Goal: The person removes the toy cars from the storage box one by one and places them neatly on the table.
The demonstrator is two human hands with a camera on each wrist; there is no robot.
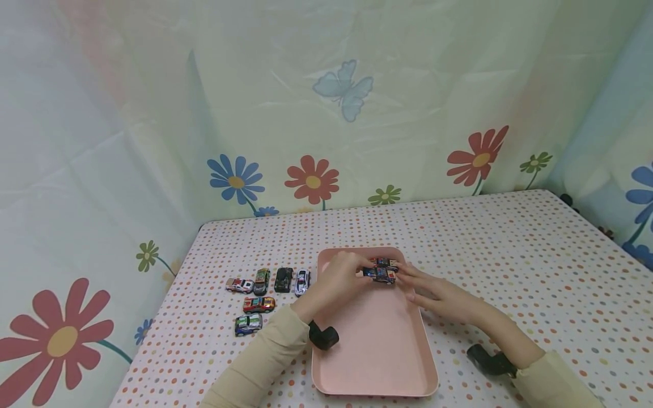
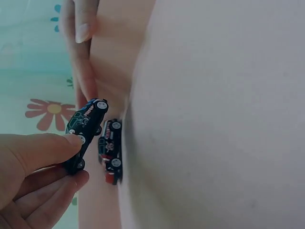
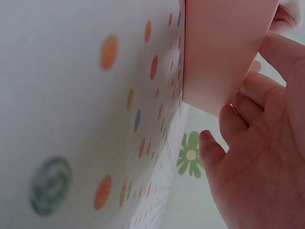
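Observation:
My left hand (image 1: 343,276) pinches a small black toy car (image 2: 86,125) between thumb and fingers, tilted, over the far end of a pink tray (image 1: 374,351). Just beyond it, a second dark toy car (image 2: 111,150) with red ends rests on the tray floor, close to the far wall. My right hand (image 1: 440,297) is at the tray's right side near the far corner. In the right wrist view its fingers (image 3: 257,95) reach over the rim, loosely bent, and nothing shows in the palm.
Left of the tray, several toy cars stand on the dotted tablecloth, among them a black car (image 1: 283,279), a white-and-blue car (image 1: 302,282), a red car (image 1: 259,305) and a green-striped car (image 1: 248,324). A flowered curtain (image 1: 408,113) hangs behind the table.

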